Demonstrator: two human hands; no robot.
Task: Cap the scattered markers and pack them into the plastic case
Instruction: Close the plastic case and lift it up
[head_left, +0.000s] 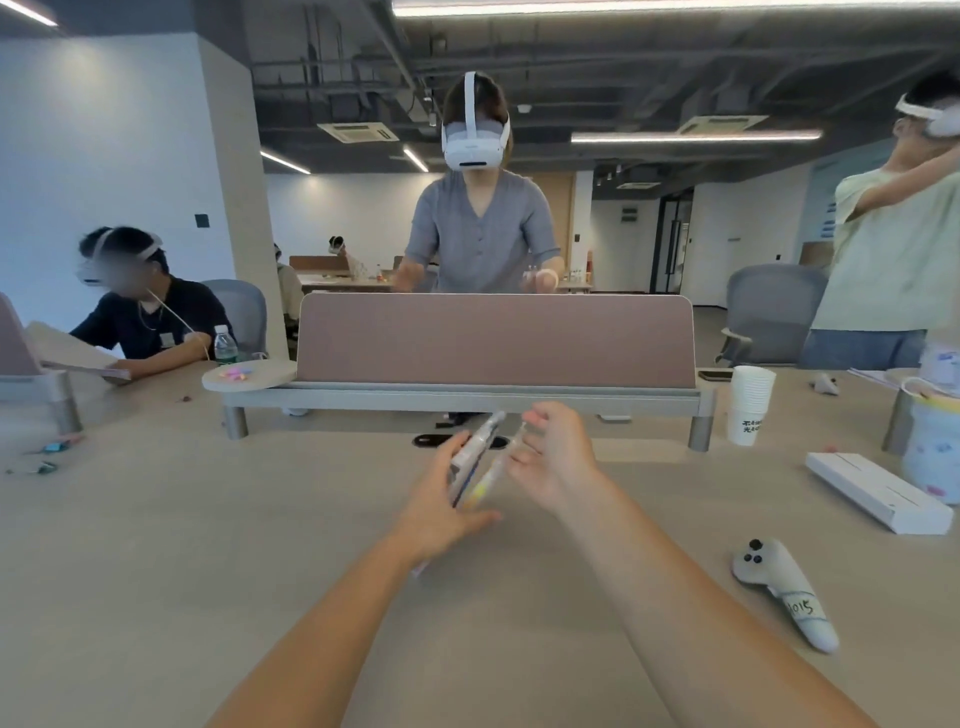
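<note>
My left hand holds the clear plastic case tilted up above the middle of the table, its open end pointing away from me. Several markers show inside it, blurred. My right hand pinches a pale marker with a yellow part and holds it alongside the case, its far end near the case's mouth. Motion blur hides whether the marker carries a cap.
A grey controller lies at the right on the beige table. A white box, stacked paper cups and a patterned container stand further right. A mauve divider crosses the table ahead, with people behind it.
</note>
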